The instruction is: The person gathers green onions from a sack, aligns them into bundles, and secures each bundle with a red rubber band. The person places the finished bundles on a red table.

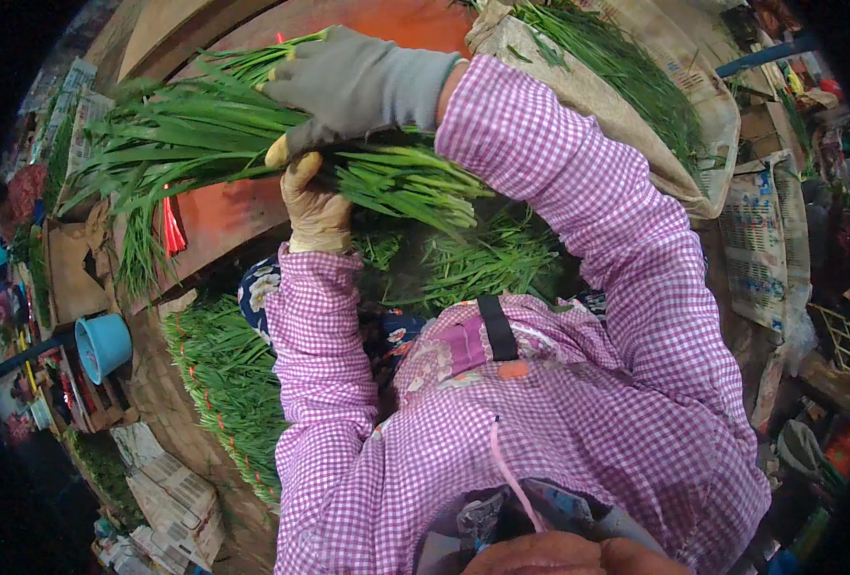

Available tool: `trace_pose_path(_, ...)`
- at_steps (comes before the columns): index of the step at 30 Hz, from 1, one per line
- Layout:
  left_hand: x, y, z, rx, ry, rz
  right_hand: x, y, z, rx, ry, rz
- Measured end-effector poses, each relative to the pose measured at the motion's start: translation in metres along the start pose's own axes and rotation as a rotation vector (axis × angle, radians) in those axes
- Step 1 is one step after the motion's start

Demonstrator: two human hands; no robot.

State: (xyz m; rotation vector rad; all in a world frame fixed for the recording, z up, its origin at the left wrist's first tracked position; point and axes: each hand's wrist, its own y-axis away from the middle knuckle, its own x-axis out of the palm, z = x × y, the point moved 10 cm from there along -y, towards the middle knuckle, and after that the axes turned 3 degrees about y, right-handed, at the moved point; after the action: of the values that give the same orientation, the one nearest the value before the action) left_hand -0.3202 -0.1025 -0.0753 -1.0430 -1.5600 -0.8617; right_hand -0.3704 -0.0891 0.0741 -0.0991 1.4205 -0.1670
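Observation:
My left hand [316, 208], in a cream glove, grips a bunch of long flat green leaves [202, 136], probably garlic chives, from below. The pale cut stems [425, 187] point right and the leaf tips fan out to the left. Over the top of the bunch lies my right hand [357, 86], in a grey glove with yellowish fingertips. Its fingers curl around the upper leaves, and its thumb is close to my left hand. Beneath is a reddish-brown board [231, 208], with a bundle of red strips [172, 228] near its edge.
Loose leaves [497, 259] lie in front of my lap. To my left stand stacked tied bunches [224, 388] and a blue bucket [103, 347]. More greens [612, 72] rest on beige cloth [576, 108] in a pale crate [723, 154] at the upper right.

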Motion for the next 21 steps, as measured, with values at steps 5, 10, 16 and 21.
trace_pose_path(5,0.035,-0.007,-0.038,0.202,-0.048,0.304,0.030,0.068,-0.043,0.262,-0.470,0.047)
trace_pose_path(10,0.029,-0.005,-0.078,0.298,0.027,0.375,0.142,0.178,-0.061,0.606,-0.878,0.404)
trace_pose_path(16,0.013,-0.006,-0.085,0.360,0.039,0.337,0.037,0.180,-0.085,0.632,-0.745,-0.355)
trace_pose_path(21,0.010,-0.005,-0.075,0.350,-0.013,0.299,-0.031,0.114,0.003,-0.040,0.238,-0.439)
